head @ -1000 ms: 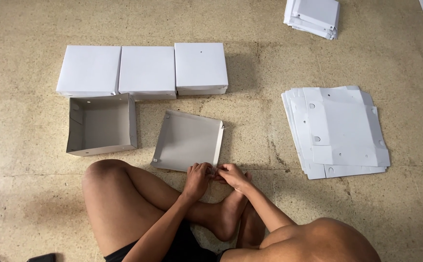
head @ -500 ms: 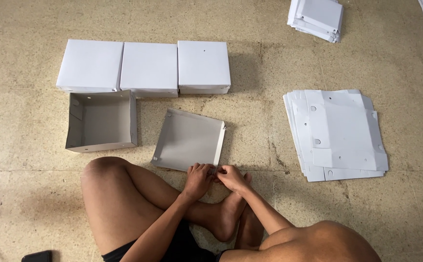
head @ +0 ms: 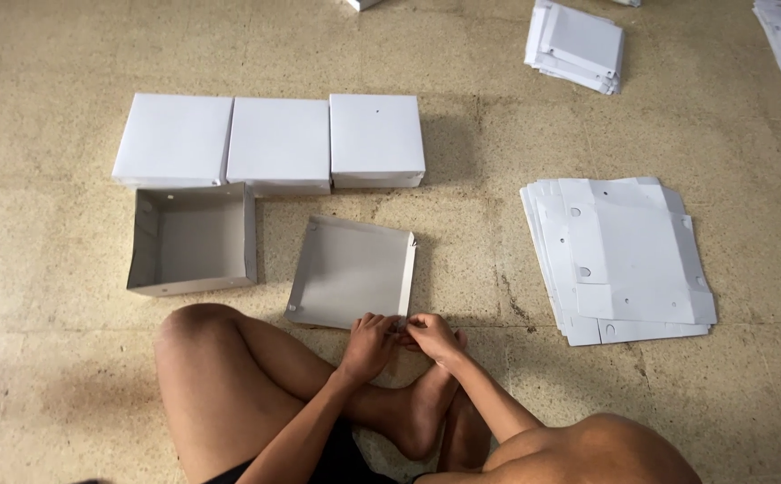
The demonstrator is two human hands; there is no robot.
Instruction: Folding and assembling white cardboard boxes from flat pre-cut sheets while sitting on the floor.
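While I sit cross-legged on the floor (head: 68,376), my left hand (head: 369,345) and right hand (head: 432,335) both pinch the near right corner of a half-folded white cardboard tray (head: 350,272).

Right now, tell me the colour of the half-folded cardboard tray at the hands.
Pale grey-white half-folded cardboard tray, plain; head view.

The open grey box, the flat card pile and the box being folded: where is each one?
open grey box (head: 191,240), head view, inside floor.
flat card pile (head: 628,260), head view, top sheet.
box being folded (head: 347,273), head view, inner base.
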